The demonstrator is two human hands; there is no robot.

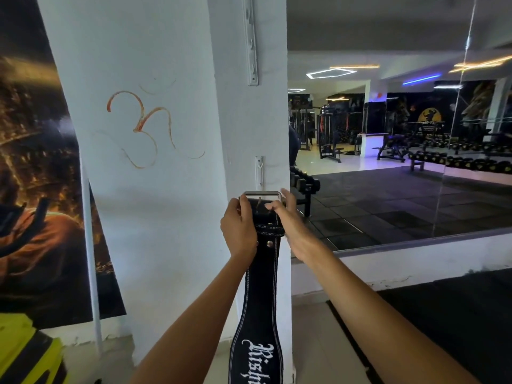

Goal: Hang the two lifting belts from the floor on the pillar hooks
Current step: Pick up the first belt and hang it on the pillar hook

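A black lifting belt (260,275) with white stitching and white lettering hangs down against the white pillar (155,189). Its metal buckle (263,194) is at the top, just below a small white hook strip (259,170) on the pillar's right face. My left hand (238,227) grips the belt's left edge under the buckle. My right hand (288,214) pinches the buckle end from the right, fingers partly spread. A longer hook rail (251,42) is mounted higher on the same face. Only one belt is in view.
A dark poster (38,176) covers the wall at left, with a yellow and black object (27,353) at the bottom left. To the right a large mirror (401,134) shows gym machines and dumbbell racks. Black floor mat (457,314) lies at right.
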